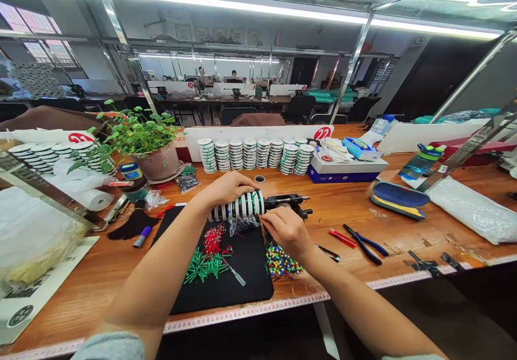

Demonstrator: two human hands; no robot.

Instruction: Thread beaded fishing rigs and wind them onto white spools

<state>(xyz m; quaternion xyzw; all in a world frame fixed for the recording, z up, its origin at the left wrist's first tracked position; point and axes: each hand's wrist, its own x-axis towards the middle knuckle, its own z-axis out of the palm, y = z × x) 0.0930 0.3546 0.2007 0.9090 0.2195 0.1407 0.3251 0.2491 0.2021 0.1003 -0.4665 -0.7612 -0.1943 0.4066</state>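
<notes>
Head view. Two hands at work, both bare.

- Left hand [226, 188] lies over a row of white and green thread spools [244, 205], fingers curled down and closed around it. About seven spools show; the hand covers the rest.
- The row sits on one black metal rod tool [288, 201], held just above the far edge of a black rectangular work mat [242, 284], centre of the bench.
- Right hand [287, 231] is at the row's right end, thumb and forefinger pinched shut against the lower rim. What they pinch is too small to tell.

On the mat:
- one scatter of red and green tube beads [208, 255]
- one clear-handled needle tool [235, 274]
- one small clear plastic bag [242, 224], just under the spools

A pile of many-coloured round beads [281, 263] lies at the mat's right edge, partly hidden by the right wrist.

Surface: orange-brown wooden bench [404, 225] with a measuring tape strip [242, 314] along the near edge. Room: long workshop with metal frames, strip lights and more benches behind.

Around:
- roughly nine stacks of flat white spools [249, 154] along the white divider
- one potted green plant [155, 161] to the left
- one blue and white cardboard box [343, 169] to the right
- one pair of blue-handled pliers [367, 244], with one red-handled cutter [342, 238] beside it
- one blue oval case [398, 196]
</notes>
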